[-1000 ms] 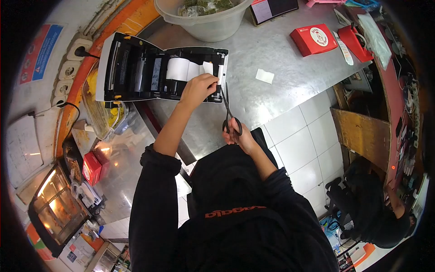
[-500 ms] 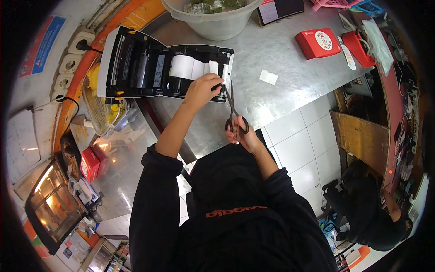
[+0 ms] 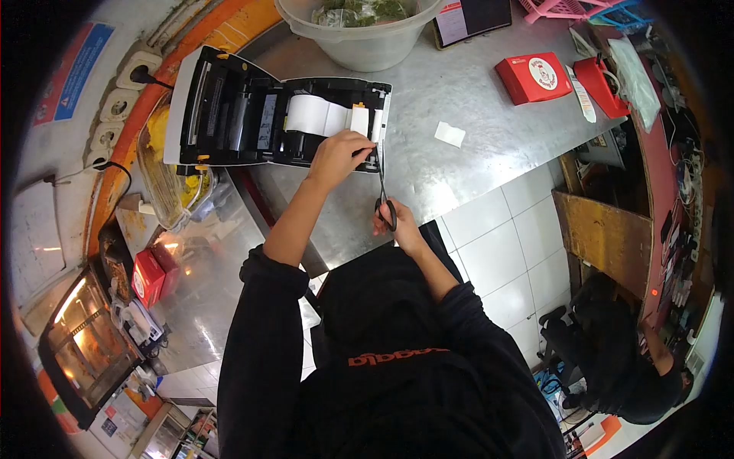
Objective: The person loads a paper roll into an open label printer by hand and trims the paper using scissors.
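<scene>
The left hand (image 3: 342, 158) is resting at an open printer (image 3: 254, 122); the right hand (image 3: 396, 220) is holding scissors (image 3: 385, 203).
The printer is straddling the left edge of the desk (image 3: 417, 183), a white paper roll (image 3: 308, 115) sitting inside. The left fingers are staying narrow, tips close together; whether they are pinching paper is hard to tell. The right fingers are gripping the handles, and the narrow blades are pointing at the printer's end. A paper scrap (image 3: 450, 134) is lying near the desk's front edge.
</scene>
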Motion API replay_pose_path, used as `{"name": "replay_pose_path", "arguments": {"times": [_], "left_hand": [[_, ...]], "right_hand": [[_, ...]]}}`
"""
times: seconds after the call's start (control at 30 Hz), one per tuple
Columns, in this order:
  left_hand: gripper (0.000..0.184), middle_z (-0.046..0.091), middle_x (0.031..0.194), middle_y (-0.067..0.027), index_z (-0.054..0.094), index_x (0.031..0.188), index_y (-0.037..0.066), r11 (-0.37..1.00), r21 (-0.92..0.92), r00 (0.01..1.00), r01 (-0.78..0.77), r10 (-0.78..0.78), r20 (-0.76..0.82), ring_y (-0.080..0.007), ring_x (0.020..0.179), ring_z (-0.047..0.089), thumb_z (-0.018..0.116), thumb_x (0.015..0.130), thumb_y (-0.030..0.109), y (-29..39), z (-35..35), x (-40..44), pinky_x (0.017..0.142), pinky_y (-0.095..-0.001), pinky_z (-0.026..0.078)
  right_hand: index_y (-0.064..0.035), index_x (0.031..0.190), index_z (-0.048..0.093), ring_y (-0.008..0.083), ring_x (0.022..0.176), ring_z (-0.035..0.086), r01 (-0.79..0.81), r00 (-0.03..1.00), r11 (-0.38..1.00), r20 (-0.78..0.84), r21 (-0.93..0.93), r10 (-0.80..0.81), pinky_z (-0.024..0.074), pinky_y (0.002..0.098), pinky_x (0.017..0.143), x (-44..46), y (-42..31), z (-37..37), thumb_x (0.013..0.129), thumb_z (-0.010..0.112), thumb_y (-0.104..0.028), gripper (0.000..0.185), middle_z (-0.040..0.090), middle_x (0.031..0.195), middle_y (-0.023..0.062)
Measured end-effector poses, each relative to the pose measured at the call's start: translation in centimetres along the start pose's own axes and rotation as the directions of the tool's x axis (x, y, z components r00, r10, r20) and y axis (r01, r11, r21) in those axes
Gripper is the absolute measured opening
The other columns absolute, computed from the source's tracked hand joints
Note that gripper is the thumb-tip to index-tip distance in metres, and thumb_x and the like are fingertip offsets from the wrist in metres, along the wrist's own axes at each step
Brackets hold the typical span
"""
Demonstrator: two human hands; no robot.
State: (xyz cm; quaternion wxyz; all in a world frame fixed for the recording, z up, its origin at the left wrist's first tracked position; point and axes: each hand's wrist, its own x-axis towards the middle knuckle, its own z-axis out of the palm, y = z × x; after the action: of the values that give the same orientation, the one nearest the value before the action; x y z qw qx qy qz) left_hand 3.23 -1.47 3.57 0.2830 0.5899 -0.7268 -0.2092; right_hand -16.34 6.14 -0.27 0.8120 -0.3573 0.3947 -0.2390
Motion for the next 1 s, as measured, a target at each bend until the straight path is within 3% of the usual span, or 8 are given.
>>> {"name": "replay_pose_path", "arguments": {"times": [0.47, 0.53, 0.57, 0.63, 0.7, 0.77, 0.83, 1.0], "left_hand": [[0.008, 0.067, 0.083, -0.0081, 0.070, 0.084, 0.005, 1.000, 0.023, 1.000, 0.000, 0.001, -0.005, -0.0245, 0.079, 0.063, 0.068, 0.076, 0.006, 0.1, -0.3, 0.9, 0.072, -0.0324, 0.050], [0.008, 0.067, 0.083, -0.0085, 0.070, 0.083, 0.004, 1.000, 0.013, 1.000, 0.009, -0.009, 0.014, -0.0246, 0.079, 0.063, 0.068, 0.076, 0.006, 0.3, -0.4, 0.5, 0.072, -0.0323, 0.050], [0.008, 0.067, 0.083, -0.0088, 0.070, 0.083, 0.004, 1.000, 0.005, 0.999, 0.025, -0.025, 0.037, -0.0247, 0.079, 0.063, 0.068, 0.076, 0.006, 0.3, -0.5, 0.1, 0.072, -0.0322, 0.050], [0.008, 0.067, 0.084, -0.0090, 0.069, 0.083, 0.003, 1.000, 0.006, 0.999, -0.003, 0.003, 0.041, -0.0240, 0.079, 0.064, 0.069, 0.076, 0.007, 0.3, -0.3, -0.7, 0.072, -0.0320, 0.050], [0.009, 0.066, 0.084, -0.0062, 0.068, 0.084, 0.006, 0.999, 0.001, 0.999, -0.036, 0.036, -0.028, -0.0247, 0.077, 0.062, 0.068, 0.076, 0.010, 0.1, 0.1, -1.0, 0.070, -0.0338, 0.050], [0.012, 0.064, 0.086, -0.0058, 0.068, 0.086, 0.006, 0.998, -0.063, 0.998, 0.021, -0.024, -0.050, -0.0248, 0.075, 0.062, 0.069, 0.076, 0.012, 1.0, 0.0, -0.4, 0.069, -0.0343, 0.050], [0.013, 0.062, 0.086, -0.0057, 0.067, 0.087, 0.006, 0.990, -0.067, 0.985, 0.124, -0.131, -0.108, -0.0252, 0.075, 0.062, 0.069, 0.076, 0.013, 1.9, -0.1, 0.1, 0.068, -0.0347, 0.050], [0.009, 0.060, 0.081, -0.0059, 0.064, 0.077, 0.005, 0.957, 0.289, 1.000, -0.001, 0.007, -0.020, -0.0254, 0.068, 0.063, 0.066, 0.077, 0.014, 1.8, 0.9, 1.0, 0.060, -0.0358, 0.052]], "right_hand": [[-0.0070, 0.083, 0.053, 0.0104, 0.062, 0.052, 0.036, 0.996, 0.980, -0.076, -0.194, -0.051, 0.0377, 0.0238, 0.055, 1.8, -1.2, -0.3, 0.088, 0.053, -0.053, 0.047, 0.054, 0.068, 0.0005], [-0.0089, 0.082, 0.052, 0.0108, 0.067, 0.053, 0.292, 0.933, 0.956, -0.229, 0.024, -0.279, 0.0371, 0.0247, 0.056, 3.6, -1.7, -2.5, 0.093, 0.043, -0.054, 0.048, 0.054, 0.068, 0.0011], [-0.0105, 0.082, 0.052, 0.0120, 0.069, 0.053, 0.232, 0.916, 0.966, -0.309, -0.110, -0.255, 0.0372, 0.0261, 0.058, 3.6, -5.0, -3.6, 0.095, 0.034, -0.056, 0.050, 0.053, 0.070, 0.0015], [-0.0116, 0.083, 0.051, 0.0127, 0.073, 0.055, 0.327, 0.934, 0.908, -0.237, 0.261, -0.268, 0.0374, 0.0259, 0.063, 3.1, -10.4, -5.2, 0.093, 0.033, -0.060, 0.053, 0.054, 0.073, 0.0003], [-0.0113, 0.085, 0.052, 0.0121, 0.073, 0.056, 0.350, 0.931, 0.916, -0.178, 0.197, -0.318, 0.0380, 0.0257, 0.062, 2.0, -11.4, -5.5, 0.091, 0.037, -0.062, 0.053, 0.055, 0.075, -0.0003], [-0.0109, 0.087, 0.052, 0.0111, 0.072, 0.056, 0.218, 0.960, 0.966, -0.147, -0.140, -0.238, 0.0382, 0.0250, 0.060, -0.2, -10.3, -5.0, 0.089, 0.043, -0.062, 0.052, 0.056, 0.077, -0.0003], [-0.0101, 0.089, 0.052, 0.0105, 0.071, 0.056, 0.103, 0.980, 0.979, -0.150, -0.175, -0.130, 0.0381, 0.0241, 0.058, -0.9, -8.0, -4.6, 0.086, 0.048, -0.062, 0.052, 0.057, 0.077, 0.0001], [-0.0105, 0.087, 0.052, 0.0103, 0.067, 0.055, -0.016, 0.956, 0.971, -0.287, -0.240, -0.056, 0.0365, 0.0235, 0.056, -0.4, -4.4, -5.1, 0.088, 0.047, -0.060, 0.050, 0.057, 0.073, -0.0003]]}}
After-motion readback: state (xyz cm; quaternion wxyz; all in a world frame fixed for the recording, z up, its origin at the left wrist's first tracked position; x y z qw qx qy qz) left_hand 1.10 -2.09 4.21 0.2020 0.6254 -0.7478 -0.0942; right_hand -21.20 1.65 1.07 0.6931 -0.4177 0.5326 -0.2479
